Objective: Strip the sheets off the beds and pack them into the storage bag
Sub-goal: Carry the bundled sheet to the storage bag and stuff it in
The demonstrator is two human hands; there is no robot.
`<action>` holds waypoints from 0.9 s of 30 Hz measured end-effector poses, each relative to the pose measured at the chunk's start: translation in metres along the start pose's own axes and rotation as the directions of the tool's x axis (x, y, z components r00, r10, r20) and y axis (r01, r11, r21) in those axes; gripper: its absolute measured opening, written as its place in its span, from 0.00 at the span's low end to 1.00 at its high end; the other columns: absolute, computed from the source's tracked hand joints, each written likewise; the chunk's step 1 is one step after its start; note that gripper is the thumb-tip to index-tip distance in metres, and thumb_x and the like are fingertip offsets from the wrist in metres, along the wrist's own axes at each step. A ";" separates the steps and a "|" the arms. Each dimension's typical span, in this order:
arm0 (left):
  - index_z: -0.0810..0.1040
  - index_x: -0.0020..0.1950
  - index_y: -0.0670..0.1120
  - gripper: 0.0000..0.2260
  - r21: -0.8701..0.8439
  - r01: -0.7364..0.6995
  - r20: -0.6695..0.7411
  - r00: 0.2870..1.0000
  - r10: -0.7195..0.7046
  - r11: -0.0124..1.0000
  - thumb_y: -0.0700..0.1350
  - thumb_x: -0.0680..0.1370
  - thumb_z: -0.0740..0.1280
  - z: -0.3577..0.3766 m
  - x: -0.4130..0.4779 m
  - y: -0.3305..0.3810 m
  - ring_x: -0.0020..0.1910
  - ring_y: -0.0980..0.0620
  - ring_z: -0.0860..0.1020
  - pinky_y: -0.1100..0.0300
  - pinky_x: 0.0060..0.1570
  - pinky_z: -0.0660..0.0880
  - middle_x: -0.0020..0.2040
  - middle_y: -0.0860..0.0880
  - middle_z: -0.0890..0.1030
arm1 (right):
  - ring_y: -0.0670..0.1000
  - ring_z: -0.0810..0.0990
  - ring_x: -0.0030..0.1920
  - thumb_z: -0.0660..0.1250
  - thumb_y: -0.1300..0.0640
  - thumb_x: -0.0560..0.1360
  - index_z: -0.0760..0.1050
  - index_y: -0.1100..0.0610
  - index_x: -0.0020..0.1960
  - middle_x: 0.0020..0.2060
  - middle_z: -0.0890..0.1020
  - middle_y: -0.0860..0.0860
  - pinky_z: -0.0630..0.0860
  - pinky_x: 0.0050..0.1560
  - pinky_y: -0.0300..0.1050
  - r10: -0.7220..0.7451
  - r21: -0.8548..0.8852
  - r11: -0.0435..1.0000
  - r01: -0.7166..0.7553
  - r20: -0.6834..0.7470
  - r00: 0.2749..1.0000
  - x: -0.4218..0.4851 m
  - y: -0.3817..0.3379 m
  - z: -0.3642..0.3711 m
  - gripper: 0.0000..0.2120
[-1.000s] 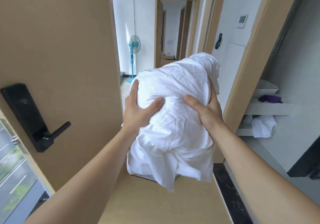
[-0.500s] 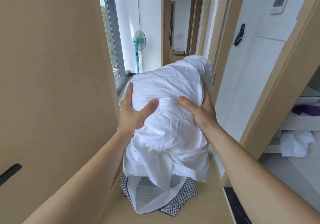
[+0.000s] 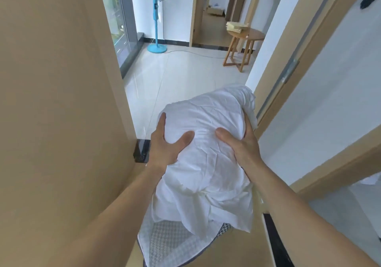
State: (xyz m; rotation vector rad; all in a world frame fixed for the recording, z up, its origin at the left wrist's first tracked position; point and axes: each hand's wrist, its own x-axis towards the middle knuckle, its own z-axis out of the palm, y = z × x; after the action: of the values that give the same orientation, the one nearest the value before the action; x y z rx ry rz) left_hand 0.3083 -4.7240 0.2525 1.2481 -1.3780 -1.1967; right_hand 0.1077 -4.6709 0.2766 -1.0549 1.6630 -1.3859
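Both hands are on it. The left hand [image 3: 167, 145] clamps the left flank of the white sheets [image 3: 206, 167], thumb dug into the near face and fingers wrapped round the far side. The right hand [image 3: 242, 146] mirrors it on the right flank, thumb pressed in and fingers curled out of sight behind the cloth. Between them the sheets sit as one crumpled bundle, held up off the floor, with loose folds hanging from the underside.

Directly below the sheets lies the storage bag [image 3: 165, 240], mouth open towards the camera. It shows a pale quilted lining and a houndstooth outside at the rim. The lowest folds of the sheets overlap that mouth; whether they touch the lining, I cannot tell.

Left of the sheets stands a tan door [image 3: 51, 101], close and filling that side. Right of the sheets runs a tan door frame [image 3: 299, 50]. Beyond the sheets, pale floor tiles [image 3: 181, 77] stretch away. Far beyond, to the left, there is a turquoise standing fan [image 3: 157, 19] beside a window [image 3: 115, 19]. Far beyond, to the right, a small round wooden table [image 3: 246, 38] carries a yellowish stack [image 3: 237, 27].
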 end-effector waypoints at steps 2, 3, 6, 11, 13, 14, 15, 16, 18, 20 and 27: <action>0.56 0.79 0.56 0.52 -0.027 0.093 0.030 0.995 -0.092 0.995 0.66 0.59 0.74 0.005 0.021 -0.030 0.67 0.65 0.67 0.66 0.66 0.64 0.72 0.63 0.65 | 0.27 0.77 0.51 0.80 0.32 0.54 0.64 0.21 0.63 0.52 0.76 0.22 0.73 0.48 0.28 0.089 -0.042 0.995 -0.088 0.019 0.996 0.026 0.026 0.013 0.41; 0.58 0.79 0.56 0.52 -0.029 0.131 0.039 0.991 -0.130 0.991 0.67 0.59 0.74 0.007 0.030 -0.045 0.68 0.61 0.69 0.59 0.69 0.67 0.73 0.60 0.68 | 0.26 0.76 0.49 0.80 0.31 0.54 0.63 0.19 0.60 0.50 0.75 0.20 0.73 0.46 0.29 0.137 -0.061 0.989 -0.135 0.022 0.990 0.037 0.040 0.018 0.40; 0.63 0.77 0.55 0.47 -0.024 0.216 0.053 0.975 -0.214 0.976 0.65 0.62 0.76 0.015 0.050 -0.091 0.68 0.55 0.72 0.50 0.69 0.69 0.70 0.57 0.72 | 0.27 0.76 0.49 0.79 0.31 0.54 0.61 0.19 0.61 0.50 0.75 0.20 0.72 0.46 0.31 0.252 -0.092 0.964 -0.249 0.031 0.967 0.063 0.082 0.032 0.42; 0.59 0.78 0.57 0.51 -0.008 0.413 -0.001 0.911 -0.413 0.911 0.68 0.59 0.74 0.028 0.066 -0.169 0.71 0.54 0.68 0.51 0.71 0.66 0.74 0.57 0.68 | 0.35 0.74 0.56 0.77 0.32 0.59 0.61 0.32 0.74 0.61 0.74 0.33 0.71 0.49 0.32 0.354 -0.192 0.925 -0.328 0.120 0.928 0.098 0.158 0.051 0.47; 0.58 0.79 0.57 0.53 0.008 0.491 -0.046 0.870 -0.490 0.871 0.69 0.57 0.73 0.036 0.072 -0.197 0.73 0.54 0.66 0.57 0.69 0.64 0.75 0.57 0.65 | 0.41 0.75 0.58 0.76 0.33 0.60 0.59 0.34 0.76 0.62 0.73 0.34 0.70 0.51 0.33 0.403 -0.225 0.903 -0.365 0.152 0.902 0.114 0.194 0.056 0.48; 0.57 0.79 0.57 0.54 0.008 0.522 -0.069 0.851 -0.521 0.853 0.69 0.56 0.72 0.040 0.074 -0.210 0.73 0.55 0.66 0.60 0.67 0.64 0.75 0.57 0.65 | 0.42 0.74 0.60 0.76 0.34 0.60 0.59 0.34 0.76 0.61 0.73 0.32 0.70 0.54 0.37 0.434 -0.213 0.893 -0.397 0.169 0.885 0.121 0.213 0.059 0.48; 0.57 0.79 0.57 0.54 0.005 0.544 -0.086 0.836 -0.542 0.839 0.69 0.56 0.73 0.045 0.077 -0.223 0.73 0.55 0.66 0.60 0.67 0.64 0.75 0.56 0.65 | 0.40 0.73 0.60 0.76 0.34 0.59 0.59 0.33 0.75 0.58 0.72 0.26 0.69 0.56 0.38 0.457 -0.214 0.883 -0.418 0.186 0.870 0.129 0.230 0.063 0.48; 0.57 0.79 0.57 0.54 0.003 0.565 -0.100 0.821 -0.562 0.825 0.68 0.57 0.73 0.050 0.080 -0.236 0.73 0.55 0.66 0.59 0.67 0.65 0.75 0.56 0.65 | 0.36 0.73 0.58 0.76 0.32 0.57 0.59 0.31 0.74 0.54 0.71 0.22 0.69 0.55 0.38 0.474 -0.231 0.873 -0.429 0.198 0.858 0.136 0.247 0.066 0.48; 0.57 0.79 0.58 0.53 0.008 0.608 -0.146 0.786 -0.601 0.794 0.68 0.57 0.73 0.063 0.085 -0.262 0.72 0.56 0.66 0.60 0.65 0.66 0.75 0.56 0.65 | 0.37 0.73 0.58 0.74 0.29 0.54 0.58 0.29 0.73 0.54 0.71 0.23 0.69 0.57 0.39 0.501 -0.254 0.859 -0.444 0.238 0.832 0.152 0.281 0.070 0.50; 0.57 0.79 0.59 0.53 0.019 0.646 -0.199 0.750 -0.631 0.763 0.70 0.56 0.72 0.075 0.086 -0.287 0.71 0.56 0.67 0.61 0.61 0.65 0.75 0.57 0.65 | 0.44 0.73 0.63 0.75 0.28 0.54 0.57 0.30 0.74 0.62 0.72 0.31 0.69 0.62 0.46 0.524 -0.263 0.848 -0.460 0.294 0.799 0.165 0.313 0.071 0.52; 0.56 0.79 0.60 0.54 0.091 0.745 -0.213 0.663 -0.718 0.661 0.71 0.55 0.71 0.102 0.076 -0.355 0.74 0.52 0.64 0.51 0.72 0.63 0.77 0.55 0.63 | 0.45 0.70 0.66 0.71 0.20 0.49 0.54 0.20 0.68 0.69 0.68 0.36 0.68 0.63 0.49 0.610 -0.297 0.792 -0.534 0.337 0.717 0.164 0.397 0.062 0.51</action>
State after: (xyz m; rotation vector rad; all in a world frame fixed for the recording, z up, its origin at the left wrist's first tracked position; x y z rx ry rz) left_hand 0.2463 -4.7987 -0.1115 2.1067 -0.8553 -1.4771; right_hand 0.0400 -4.8105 -0.1284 -0.7509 1.6079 -0.5560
